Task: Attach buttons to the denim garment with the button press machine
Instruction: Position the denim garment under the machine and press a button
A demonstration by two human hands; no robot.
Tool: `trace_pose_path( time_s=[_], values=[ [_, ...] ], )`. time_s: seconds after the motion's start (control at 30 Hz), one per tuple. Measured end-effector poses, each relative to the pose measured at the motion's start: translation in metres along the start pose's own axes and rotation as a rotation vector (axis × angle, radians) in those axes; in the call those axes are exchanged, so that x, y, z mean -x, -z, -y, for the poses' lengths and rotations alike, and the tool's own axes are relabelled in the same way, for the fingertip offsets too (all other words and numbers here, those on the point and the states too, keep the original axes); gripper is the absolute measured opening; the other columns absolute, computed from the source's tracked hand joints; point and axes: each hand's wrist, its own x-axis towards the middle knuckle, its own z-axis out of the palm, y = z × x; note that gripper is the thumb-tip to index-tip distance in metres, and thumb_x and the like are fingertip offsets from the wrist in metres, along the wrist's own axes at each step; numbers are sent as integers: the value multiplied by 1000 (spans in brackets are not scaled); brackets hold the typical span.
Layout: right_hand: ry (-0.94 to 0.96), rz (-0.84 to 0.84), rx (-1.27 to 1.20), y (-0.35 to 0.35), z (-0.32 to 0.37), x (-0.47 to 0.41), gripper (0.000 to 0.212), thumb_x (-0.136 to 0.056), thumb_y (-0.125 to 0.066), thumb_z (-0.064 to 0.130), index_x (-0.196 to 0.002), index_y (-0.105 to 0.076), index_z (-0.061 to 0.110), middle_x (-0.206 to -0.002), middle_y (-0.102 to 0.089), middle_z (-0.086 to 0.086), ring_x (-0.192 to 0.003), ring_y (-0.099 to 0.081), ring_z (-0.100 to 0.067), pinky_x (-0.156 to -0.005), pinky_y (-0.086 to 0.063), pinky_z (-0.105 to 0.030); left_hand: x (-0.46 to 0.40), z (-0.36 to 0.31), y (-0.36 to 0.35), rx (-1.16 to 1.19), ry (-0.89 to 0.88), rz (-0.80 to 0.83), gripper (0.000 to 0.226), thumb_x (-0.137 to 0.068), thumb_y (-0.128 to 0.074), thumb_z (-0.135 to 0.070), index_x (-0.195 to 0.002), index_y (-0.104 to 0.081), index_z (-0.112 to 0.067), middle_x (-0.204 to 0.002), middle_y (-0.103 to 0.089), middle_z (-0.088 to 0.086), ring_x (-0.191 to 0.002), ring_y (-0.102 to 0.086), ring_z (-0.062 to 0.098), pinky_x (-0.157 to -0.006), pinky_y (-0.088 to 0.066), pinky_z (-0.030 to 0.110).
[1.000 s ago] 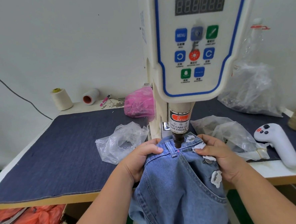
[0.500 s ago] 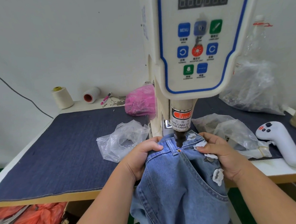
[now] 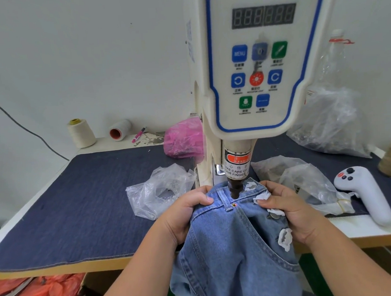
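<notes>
A light blue denim garment [image 3: 232, 248] hangs over the table's front edge, its waistband under the dark punch [image 3: 234, 189] of the white button press machine [image 3: 254, 75]. A small copper rivet or laser dot [image 3: 234, 204] shows on the denim just below the punch. My left hand [image 3: 184, 213] grips the waistband left of the punch. My right hand [image 3: 290, 213] grips it on the right, beside a metal button [image 3: 274, 215] and white frayed patches [image 3: 284, 238].
Clear plastic bags lie left [image 3: 160, 191] and right [image 3: 306, 180] of the machine on the dark blue table cover [image 3: 78, 200]. A white handheld controller [image 3: 366, 194] rests at the right. A pink bag [image 3: 183, 137], thread cones [image 3: 81, 133] and a bigger plastic bag [image 3: 330, 121] sit behind.
The view has tilted down slightly. Both hands have shifted the waistband a little under the punch; the spot below the punch changed from pink to copper.
</notes>
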Motion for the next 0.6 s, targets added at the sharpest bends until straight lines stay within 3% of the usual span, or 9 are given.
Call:
trace_pose_path(
  time_s=[0.1,0.27,0.37,0.47,0.6],
  values=[
    [-6,10,-8,-1,0,1,56,-45,-81,4,-100,-68,2,-95,-72,-24,-73,-72,-30,-63,-60,-33,1,-1,-1,-3,4,9,42,-62,-57,-10,-103,-56,-1,-105,-59,24,-88,-61,32,-84,-48,39],
    [9,33,-33,-2,1,3,40,-54,-76,-6,-92,-73,6,-92,-72,-23,-71,-72,-29,-62,-60,-32,4,-2,-3,-26,-22,20,61,-52,-68,-16,-109,-56,0,-109,-56,27,-92,-59,34,-85,-47,40],
    [27,33,-20,-3,1,6,50,-46,-79,1,-96,-69,4,-91,-71,-22,-70,-72,-29,-62,-60,-32,6,-3,-3,-25,-42,32,55,-53,-67,-15,-105,-59,1,-108,-57,27,-90,-60,35,-84,-48,40],
    [70,56,11,-4,-1,13,40,-50,-76,-2,-88,-73,10,-90,-71,-20,-70,-70,-27,-62,-59,-31,10,-3,-3,-93,-68,30,54,-57,-64,-13,-108,-61,4,-104,-60,27,-92,-59,36,-83,-49,41],
    [125,57,119,-1,-7,35,37,-53,-75,-4,-83,-73,17,-85,-70,-16,-70,-68,-23,-60,-57,-30,27,-4,-14,-228,-61,19,34,-60,-59,-6,-94,-66,-6,-88,-66,22,-73,-63,29,-68,-51,33]
  ],
)
